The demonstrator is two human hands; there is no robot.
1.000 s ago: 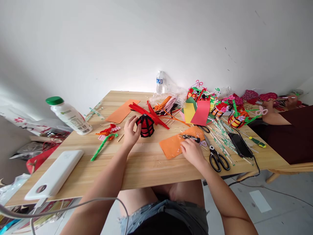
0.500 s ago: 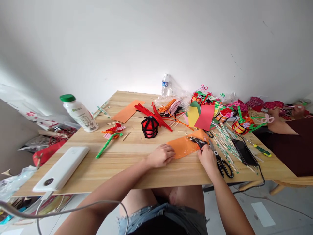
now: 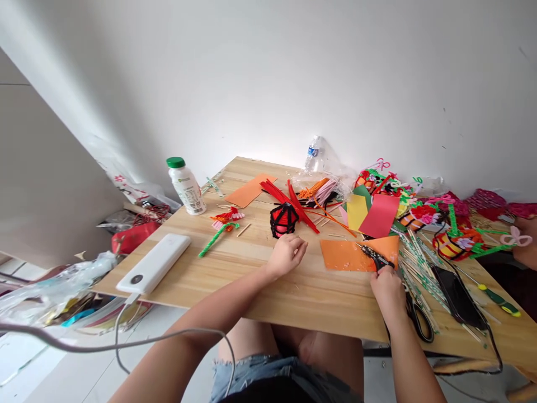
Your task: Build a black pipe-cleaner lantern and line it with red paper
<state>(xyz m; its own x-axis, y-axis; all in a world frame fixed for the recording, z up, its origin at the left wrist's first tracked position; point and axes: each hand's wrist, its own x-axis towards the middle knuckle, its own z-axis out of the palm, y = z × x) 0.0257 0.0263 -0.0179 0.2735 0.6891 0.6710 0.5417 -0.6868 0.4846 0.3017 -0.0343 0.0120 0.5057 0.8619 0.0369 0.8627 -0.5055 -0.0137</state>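
My left hand (image 3: 288, 256) hovers just in front of a small red lantern (image 3: 283, 220) bound with black pipe cleaners. Its fingers are loosely bent and apart, with nothing visible in them. The right hand (image 3: 387, 284) is closed on the handle of a black glue gun (image 3: 376, 258), whose tip points left over an orange sheet (image 3: 342, 256) dotted with glue bits. Beside that wrist lie black-handled scissors (image 3: 420, 321), partly hidden by the arm.
Red pipe cleaners (image 3: 305, 208) lie behind the lantern. Coloured paper (image 3: 380, 216), paper-wrapped sticks (image 3: 420, 274), a phone (image 3: 457, 296) and a screwdriver (image 3: 499, 300) fill the right side. A white power bank (image 3: 155, 263) and a bottle (image 3: 187, 190) stand left. Another person's hand (image 3: 525, 243) shows far right.
My left hand has left the orange sheet and moved toward the lantern. The sheet now lies straighter. My right hand stays on the glue gun. The view has swung left.
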